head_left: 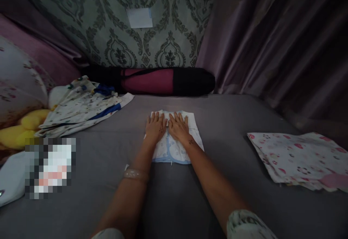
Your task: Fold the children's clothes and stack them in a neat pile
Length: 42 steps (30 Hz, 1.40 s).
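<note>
A small white baby shirt point(179, 154) with blue trim and a faint print lies on the grey sheet, its curved front edges toward me. Both my hands press on its upper part. My left hand point(156, 127) lies flat on the left half, fingers stretched away from me. Beside it, my right hand point(178, 126) rests flat on the right half with its fingers a little spread. A narrow gap separates the hands. The cloth under my palms is hidden.
Folded white cloth with pink hearts point(296, 155) lies at the right. To the left are a crumpled patterned garment point(84, 105), a yellow plush thing point(21, 132) and a blurred-out object point(56, 166). A black and magenta roll bag point(148, 81) lies along the wall.
</note>
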Motion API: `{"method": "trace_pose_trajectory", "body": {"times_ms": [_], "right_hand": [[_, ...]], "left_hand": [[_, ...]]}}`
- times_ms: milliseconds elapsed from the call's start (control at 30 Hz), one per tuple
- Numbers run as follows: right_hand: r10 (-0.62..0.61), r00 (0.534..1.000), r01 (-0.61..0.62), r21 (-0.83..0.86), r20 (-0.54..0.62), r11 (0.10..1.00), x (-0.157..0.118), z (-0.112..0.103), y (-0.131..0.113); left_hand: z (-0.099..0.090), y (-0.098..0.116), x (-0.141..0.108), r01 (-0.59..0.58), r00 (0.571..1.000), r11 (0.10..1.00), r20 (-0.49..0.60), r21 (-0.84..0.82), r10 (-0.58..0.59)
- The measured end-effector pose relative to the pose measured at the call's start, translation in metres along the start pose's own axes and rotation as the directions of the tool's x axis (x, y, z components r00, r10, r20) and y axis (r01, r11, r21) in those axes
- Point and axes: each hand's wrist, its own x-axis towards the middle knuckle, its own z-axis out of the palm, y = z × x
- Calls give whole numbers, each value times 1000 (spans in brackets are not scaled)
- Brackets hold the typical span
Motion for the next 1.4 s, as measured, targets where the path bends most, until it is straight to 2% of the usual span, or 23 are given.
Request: {"method": "trace_pose_trajectory", "body": {"times_ms": [100,267,367,533,600,733,1033,1167,1233,1333,1400], "right_hand": [[23,998,-24,13,59,1000,0,1,-1],[19,999,-19,3,48,1000,1,2,-1],[13,998,-13,7,64,1000,2,1,0],[80,997,-80,-4,10,997,4,-5,2],[111,994,-110,-14,17,994,4,-4,4],[147,986,-145,-24,78,989,5,1,6],[149,982,-150,-6,115,989,5,-4,4],[196,981,-196,-12,10,981,7,-8,11],[255,966,-256,-42,-33,966,9,-7,16],[338,941,-335,-84,20,939,10,-2,22],[353,934,-346,-100,53,933,11,2,24]], "left_hand": [[4,-2,-1,37,995,999,92,-7,-36],[1,-1,-1,58,989,998,140,-29,-54],[-4,0,1,41,992,999,124,-18,-38],[-9,5,1,-72,997,997,-39,-40,70],[-6,6,1,-100,995,993,7,-63,101],[3,5,0,-66,989,994,130,-84,77],[3,3,1,-86,991,993,101,-83,94],[-2,1,2,4,1000,999,12,-49,-4],[-2,-1,2,76,996,997,38,-7,-76],[1,-5,2,113,984,991,131,66,-121],[4,-6,2,109,984,989,132,104,-122]]}}
